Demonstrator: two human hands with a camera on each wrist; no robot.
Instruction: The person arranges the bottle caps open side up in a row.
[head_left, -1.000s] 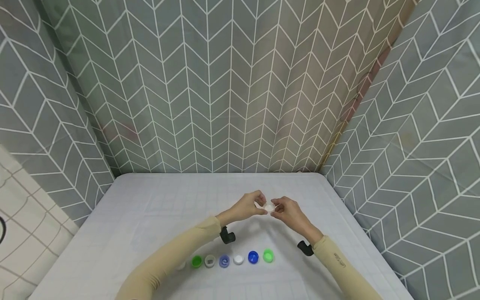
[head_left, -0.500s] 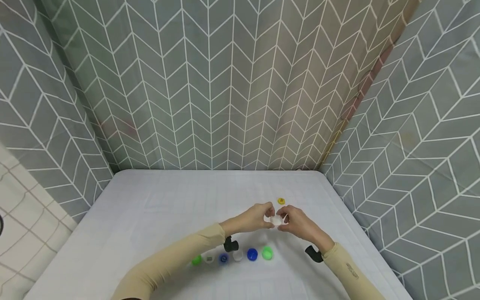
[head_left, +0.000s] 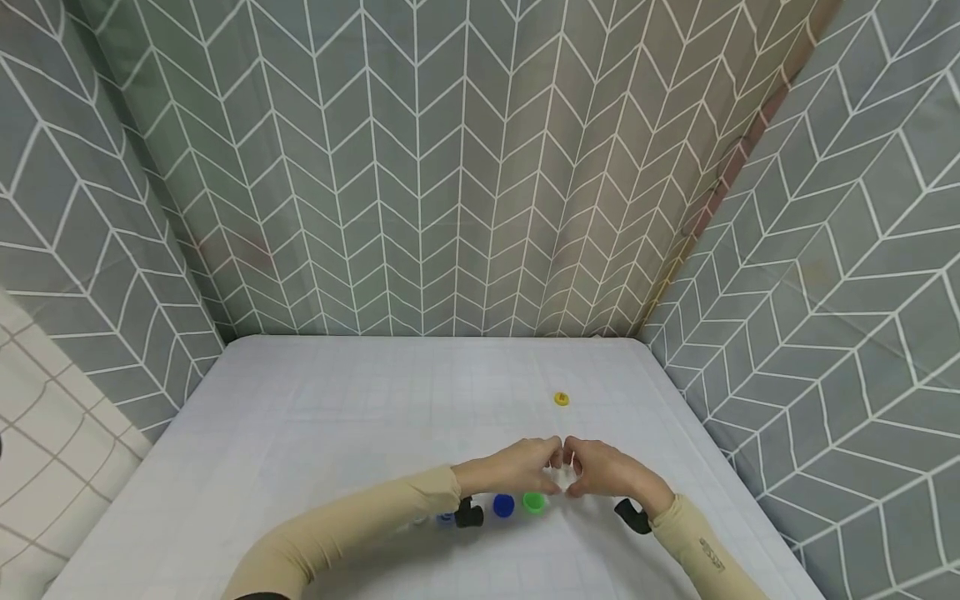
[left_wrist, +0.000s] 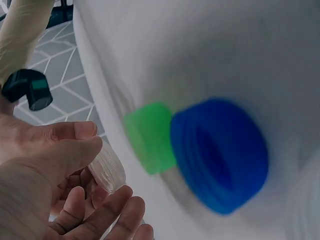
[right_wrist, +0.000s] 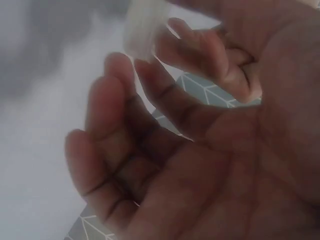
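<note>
A clear, ribbed bottle cap (left_wrist: 108, 169) is pinched between the fingertips of both hands, above the white table. My left hand (head_left: 521, 468) grips its left side and my right hand (head_left: 611, 471) its right side, fingertips meeting over it in the head view. Only the cap's pale edge (right_wrist: 145, 27) shows at the top of the right wrist view. Just below the hands in the head view lie a light green cap (head_left: 534, 502) and a dark blue cap (head_left: 504, 505). Farther back sits a small yellow cap (head_left: 562, 399).
A pale blue cap (head_left: 446, 518) in the same row is partly covered by my left forearm and the black wrist mount (head_left: 469, 513). The white-covered table (head_left: 360, 392) is enclosed by grey patterned curtains (head_left: 450, 167).
Both hands have come nearer to me and slightly right, still holding the clear cap. The yellow cap behind them has come into view, while my left arm covers more of the row.
</note>
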